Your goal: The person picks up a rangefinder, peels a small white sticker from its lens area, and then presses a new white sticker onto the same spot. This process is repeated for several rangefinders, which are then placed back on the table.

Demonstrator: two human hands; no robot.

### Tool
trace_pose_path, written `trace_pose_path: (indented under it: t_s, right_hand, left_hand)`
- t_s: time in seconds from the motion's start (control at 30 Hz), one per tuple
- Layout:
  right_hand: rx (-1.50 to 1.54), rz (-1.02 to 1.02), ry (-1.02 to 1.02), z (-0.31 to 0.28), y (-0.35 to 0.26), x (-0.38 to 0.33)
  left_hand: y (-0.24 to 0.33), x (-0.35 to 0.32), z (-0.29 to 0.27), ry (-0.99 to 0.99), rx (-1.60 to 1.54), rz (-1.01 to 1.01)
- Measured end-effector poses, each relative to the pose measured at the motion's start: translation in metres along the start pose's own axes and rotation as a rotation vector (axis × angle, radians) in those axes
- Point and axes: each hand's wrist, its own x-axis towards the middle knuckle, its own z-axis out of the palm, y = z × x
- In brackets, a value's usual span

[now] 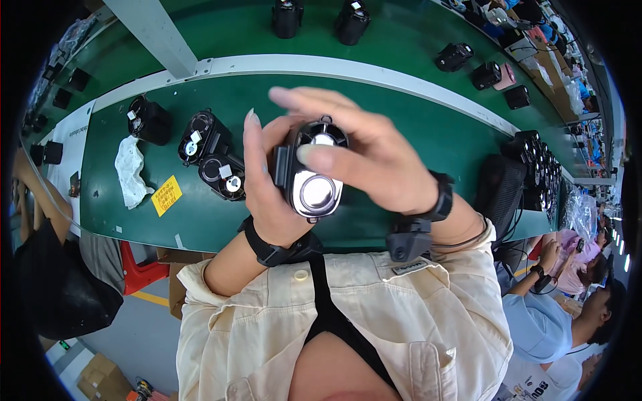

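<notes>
In front of my chest I hold a black oval housing with a shiny silver face, a round silver ring low on it and a small loop at its top. My left hand wraps its left side, the fingers pointing up. From the right, my right hand lays its thumb across the silver face; its other fingers reach over the top, slightly smeared by motion. Left of my hands, two similar black housings lie on the green table with white tabs and round silver parts showing. Another black housing stands farther left.
The green table carries a crumpled white cloth or paper and a yellow note. A dark mesh-sided box and a stack of black parts stand at right. Beyond a white rail are more black housings. Co-workers sit on both sides.
</notes>
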Motion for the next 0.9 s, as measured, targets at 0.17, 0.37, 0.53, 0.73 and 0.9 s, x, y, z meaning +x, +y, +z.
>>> trace_pose_path:
  t_s: [0.17,0.37,0.53,0.73,0.9]
  right_hand:
    - [0.418,0.136,-0.031,0.002,0.001,-0.002]
    - [0.322,0.129,-0.146,-0.004,-0.002,0.002]
    - [0.507,0.241,-0.164,-0.005,-0.019,0.003]
    - [0.406,0.128,-0.150,0.001,-0.004,0.002]
    - [0.363,0.096,-0.076,0.001,0.003,0.001]
  left_hand:
    - [0.005,-0.005,-0.004,-0.062,0.085,-0.015]
    - [0.003,-0.008,-0.002,-0.058,0.069,-0.009]
    - [0.006,-0.005,-0.002,-0.022,0.047,-0.034]
    - [0.000,-0.008,-0.002,0.009,-0.014,-0.062]
    - [-0.001,-0.007,-0.002,-0.055,-0.014,-0.084]
